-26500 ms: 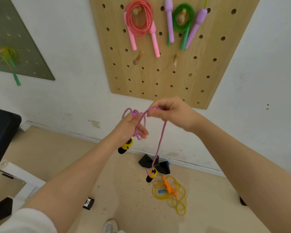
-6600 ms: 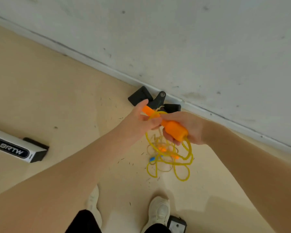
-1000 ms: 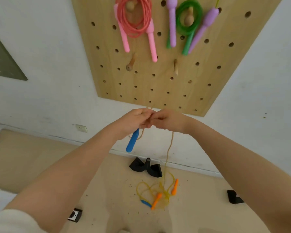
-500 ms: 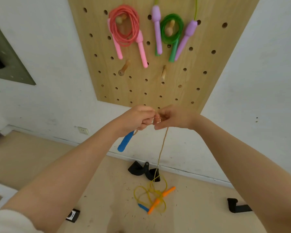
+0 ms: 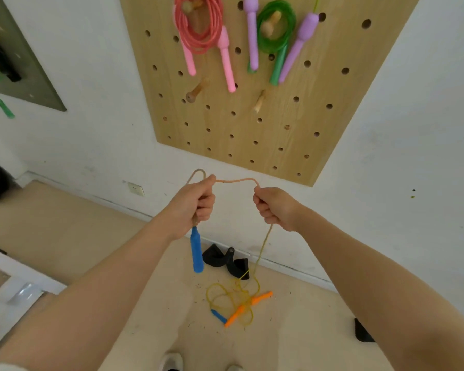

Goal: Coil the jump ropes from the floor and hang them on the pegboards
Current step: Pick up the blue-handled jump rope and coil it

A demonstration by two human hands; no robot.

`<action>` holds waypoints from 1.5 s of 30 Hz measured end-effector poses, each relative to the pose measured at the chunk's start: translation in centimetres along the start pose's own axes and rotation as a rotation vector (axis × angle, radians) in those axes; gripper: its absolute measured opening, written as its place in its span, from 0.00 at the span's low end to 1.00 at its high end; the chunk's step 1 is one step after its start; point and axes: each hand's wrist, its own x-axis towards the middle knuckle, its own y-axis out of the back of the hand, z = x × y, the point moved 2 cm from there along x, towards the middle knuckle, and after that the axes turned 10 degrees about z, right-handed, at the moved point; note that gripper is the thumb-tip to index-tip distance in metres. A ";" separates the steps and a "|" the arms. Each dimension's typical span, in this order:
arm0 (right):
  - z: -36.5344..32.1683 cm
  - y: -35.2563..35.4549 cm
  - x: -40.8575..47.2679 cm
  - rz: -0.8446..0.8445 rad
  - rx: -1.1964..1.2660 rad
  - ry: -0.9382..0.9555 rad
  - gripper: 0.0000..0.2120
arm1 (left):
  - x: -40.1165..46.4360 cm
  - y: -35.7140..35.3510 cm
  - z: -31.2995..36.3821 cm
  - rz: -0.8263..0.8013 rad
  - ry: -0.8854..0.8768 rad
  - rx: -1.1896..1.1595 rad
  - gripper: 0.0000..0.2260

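Rope [image 5: 235,180]: stretched between both fists.
Left hand [image 5: 196,203]: closed on rope; blue handle [image 5: 196,250] hung below.
Right hand [image 5: 275,208]: closed on rope.

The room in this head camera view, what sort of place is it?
Probably a small home gym or exercise storage corner. A wooden pegboard on the wall holds coiled jump ropes, such as the pink rope, and black grip handles lie on the floor by the baseboard.
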 end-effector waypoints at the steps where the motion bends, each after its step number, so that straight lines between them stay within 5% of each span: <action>1: -0.9 -0.4 -0.2 0.012 0.116 -0.014 0.18 | -0.2 0.2 -0.3 0.017 -0.012 0.052 0.18; 6: -7.9 -1.7 -4.2 -0.162 0.561 0.165 0.12 | -1.5 1.3 -0.4 0.034 -0.039 0.226 0.19; 11: -13.0 -1.9 -8.5 -0.251 0.832 0.416 0.14 | -3.5 2.7 1.1 -0.118 -0.105 0.153 0.18; 13: -12.5 -2.0 -8.5 -0.077 0.551 0.440 0.12 | -4.4 3.1 1.5 -0.161 -0.116 0.150 0.19; 16: -9.2 -3.2 -8.2 0.264 -0.356 0.359 0.10 | -5.5 3.8 1.1 -0.175 -0.131 0.127 0.18; 17: -8.0 -3.9 -8.2 0.275 -0.441 0.312 0.10 | -5.7 4.0 0.8 -0.170 -0.140 0.132 0.17; 20: -6.7 -6.6 -9.2 0.082 0.114 0.182 0.10 | -6.2 4.4 -0.1 -0.097 -0.168 0.270 0.10; 22: -7.5 -7.6 -10.1 -0.019 0.469 0.138 0.11 | -6.9 4.0 -0.6 -0.106 -0.117 0.394 0.15; 24: -8.5 -8.8 -10.8 -0.104 0.675 0.149 0.12 | -7.7 3.1 -1.3 -0.215 -0.103 0.508 0.19; 28: -9.1 -9.4 -11.4 -0.134 0.952 0.225 0.12 | -8.8 2.0 -2.8 -0.315 -0.224 0.649 0.11; 31: -5.6 -8.3 -10.0 0.129 0.556 0.328 0.22 | -8.8 2.4 -2.4 -0.192 -0.218 0.405 0.13; 34: 0.6 -9.5 -9.0 -0.010 0.180 0.232 0.36 | -8.6 3.1 -0.8 -0.134 -0.157 -0.069 0.13; 38: 7.1 -12.8 -8.9 -0.253 -0.475 0.136 0.14 | -7.9 5.3 1.7 -0.084 -0.113 -0.632 0.13; 40: 8.1 -13.9 -8.9 -0.215 -0.555 0.118 0.05 | -7.6 6.6 1.4 -0.031 -0.100 -0.689 0.13; 45: 4.6 -14.2 -8.5 -0.212 -0.464 0.153 0.13 | -7.5 8.8 -0.9 0.091 -0.036 -0.599 0.13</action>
